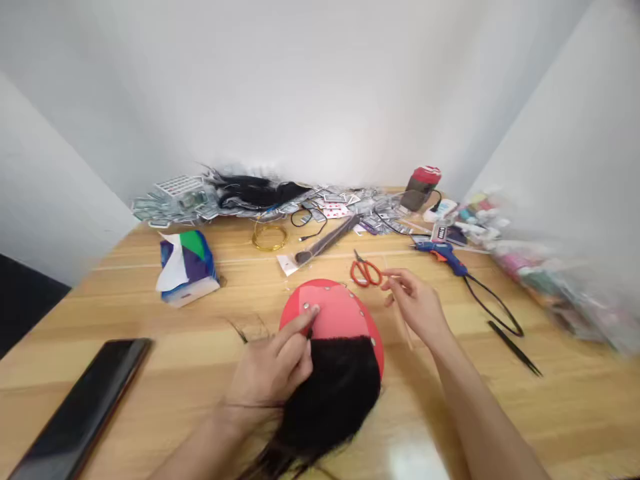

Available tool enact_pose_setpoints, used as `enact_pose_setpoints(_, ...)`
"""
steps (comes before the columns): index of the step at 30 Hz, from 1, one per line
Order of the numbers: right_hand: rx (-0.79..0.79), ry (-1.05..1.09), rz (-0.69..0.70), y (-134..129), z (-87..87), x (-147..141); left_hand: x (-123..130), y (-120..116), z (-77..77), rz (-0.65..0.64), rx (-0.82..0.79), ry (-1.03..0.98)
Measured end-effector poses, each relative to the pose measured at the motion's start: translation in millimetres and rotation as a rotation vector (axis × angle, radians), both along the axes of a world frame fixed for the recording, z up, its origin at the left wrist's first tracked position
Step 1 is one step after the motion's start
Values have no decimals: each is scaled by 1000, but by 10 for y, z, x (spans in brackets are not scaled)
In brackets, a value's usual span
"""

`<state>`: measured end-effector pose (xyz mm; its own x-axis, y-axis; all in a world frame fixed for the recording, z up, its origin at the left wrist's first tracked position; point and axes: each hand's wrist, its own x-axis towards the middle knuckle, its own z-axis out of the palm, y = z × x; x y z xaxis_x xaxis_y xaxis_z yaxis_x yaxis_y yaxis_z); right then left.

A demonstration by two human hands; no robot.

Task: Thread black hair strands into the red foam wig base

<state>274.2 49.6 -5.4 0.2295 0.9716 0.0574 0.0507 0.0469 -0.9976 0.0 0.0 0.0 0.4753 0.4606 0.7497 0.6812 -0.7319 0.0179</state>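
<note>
A round red disc (291, 313) with a lighter pink panel (340, 313) lies on the table, with several small silvery dots along its edge. Black hair (337, 393) covers its lower part and trails toward me. My left hand (275, 367) rests on it; the index finger stretches onto the pink panel beside a silvery dot. The other left fingers curl in, with something dark by them that I cannot make out. My right hand (415, 303) hovers right of the disc, fingertips drawn together close to red-handled scissors (367, 273). Whatever it pinches is too small to name. A thin pale strip (404, 328) shows below it.
A phone (83, 407) lies front left, a tissue pack (187, 267) behind it. Golden wire (270, 238), a packaged brush (327, 240) and piled clutter line the back. At right are a blue glue gun (443, 255) with its cable, black tweezers (515, 348) and plastic bags (555, 280).
</note>
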Motion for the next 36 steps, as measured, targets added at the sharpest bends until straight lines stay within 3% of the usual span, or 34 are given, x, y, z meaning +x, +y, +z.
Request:
enact_pose_setpoints(5,-15,67,100,-97,116,-146,-19,21,-10,-20,-14,-22)
enact_pose_setpoints(9,132,101,197,-267,171,-348,-31,-20,16,-31,-86,-22)
enact_pose_setpoints(11,319,-12,224,-375,173,-474,-38,-27,7,-42,-103,-31)
enact_pose_setpoints(16,810,-547,169,-582,131,-724,-27,-5,-28,-48,-81,-66)
enact_pose_setpoints(19,981,-682,196,-644,102,-767,-6,-3,-25,-43,-84,-96)
enact_pose_setpoints(22,1057,-846,248,-690,93,-743,-8,-9,-23,-49,-134,-142)
enact_pose_setpoints(26,1114,-966,346,-738,74,-740,-47,-5,-11,-86,-288,-264)
enact_pose_setpoints(36,1204,-919,388,-854,-68,-910,-24,49,41,-19,-899,-819)
